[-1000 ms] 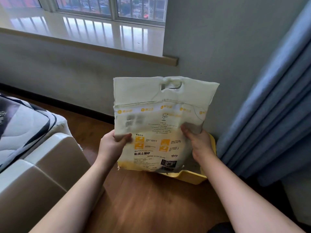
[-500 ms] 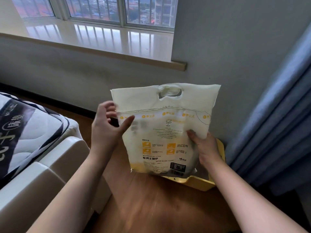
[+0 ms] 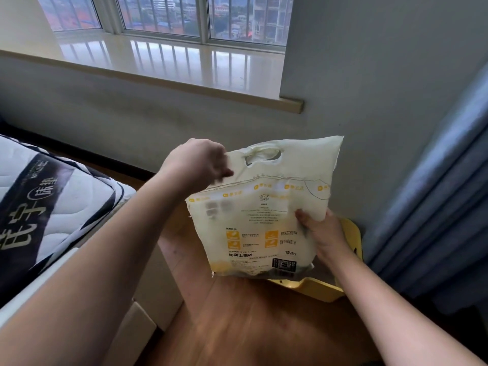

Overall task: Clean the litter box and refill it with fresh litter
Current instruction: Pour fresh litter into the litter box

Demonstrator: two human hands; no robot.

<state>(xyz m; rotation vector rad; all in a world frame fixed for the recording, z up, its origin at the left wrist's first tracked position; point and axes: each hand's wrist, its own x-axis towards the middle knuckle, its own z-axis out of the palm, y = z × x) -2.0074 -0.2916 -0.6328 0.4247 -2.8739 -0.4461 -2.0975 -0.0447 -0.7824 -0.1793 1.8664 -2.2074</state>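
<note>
Moving up from mid-edge, left hand (image 3: 196,162) now pinches litter bag (image 3: 264,220) top corner, frame centre; right hand (image 3: 320,233) grips its side.

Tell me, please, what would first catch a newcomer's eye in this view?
The cream plastic cat-litter bag with yellow print, held upright in the middle, stands out first. The left hand pinches its top left corner beside the cut-out handle, while the right hand grips its right side. Behind its base, a yellow plastic litter box shows on the wooden floor.
</note>
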